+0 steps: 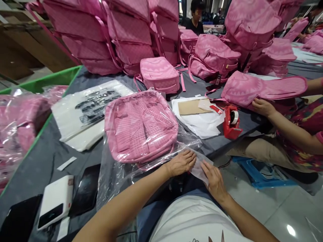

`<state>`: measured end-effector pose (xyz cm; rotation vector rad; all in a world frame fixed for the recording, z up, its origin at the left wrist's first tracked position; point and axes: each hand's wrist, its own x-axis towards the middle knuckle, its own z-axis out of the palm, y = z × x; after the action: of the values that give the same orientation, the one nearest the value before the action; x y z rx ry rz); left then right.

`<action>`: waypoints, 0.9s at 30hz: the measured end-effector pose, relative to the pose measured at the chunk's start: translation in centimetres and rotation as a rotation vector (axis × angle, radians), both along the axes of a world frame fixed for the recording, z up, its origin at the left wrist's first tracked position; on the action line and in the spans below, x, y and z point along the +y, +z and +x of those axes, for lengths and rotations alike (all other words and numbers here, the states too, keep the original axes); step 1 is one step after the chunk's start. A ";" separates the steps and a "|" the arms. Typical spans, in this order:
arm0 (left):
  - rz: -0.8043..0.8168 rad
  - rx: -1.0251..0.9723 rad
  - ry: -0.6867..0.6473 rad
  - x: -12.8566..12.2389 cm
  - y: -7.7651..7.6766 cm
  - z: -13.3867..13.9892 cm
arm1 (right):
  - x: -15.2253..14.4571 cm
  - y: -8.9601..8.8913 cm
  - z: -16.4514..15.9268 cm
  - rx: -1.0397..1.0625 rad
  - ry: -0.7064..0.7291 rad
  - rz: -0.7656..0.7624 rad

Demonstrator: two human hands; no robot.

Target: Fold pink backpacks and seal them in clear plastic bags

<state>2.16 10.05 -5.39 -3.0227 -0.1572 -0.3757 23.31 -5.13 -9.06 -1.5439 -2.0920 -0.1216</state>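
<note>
A pink backpack (141, 127) lies in a clear plastic bag (111, 178) on the table in front of me. To its lower right, at the table's edge, my left hand (182, 163) presses its curled fingers on a thin, translucent white sheet (198, 169). My right hand (214, 181) grips the same sheet from its right side, fingers together over it. Whether the sheet is paper or plastic, I cannot tell. Both thumbs are mostly hidden.
Pink backpacks (131, 30) are stacked along the back. Left are flat plastic bags (75, 131), a white power bank (56, 201) and a dark phone (85, 188). Right are white papers (202, 127), a red tape dispenser (231, 126) and a co-worker's hand (263, 107) on a backpack.
</note>
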 end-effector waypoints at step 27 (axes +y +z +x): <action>-0.181 0.100 -0.145 -0.4 1.1 -1.5 | 0.2 -3.1 -0.4 0.120 0.148 0.071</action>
<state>0.67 9.68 -4.25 -3.2336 0.0375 -0.2321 22.94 -4.97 -12.14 -1.3174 -2.0756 -0.0484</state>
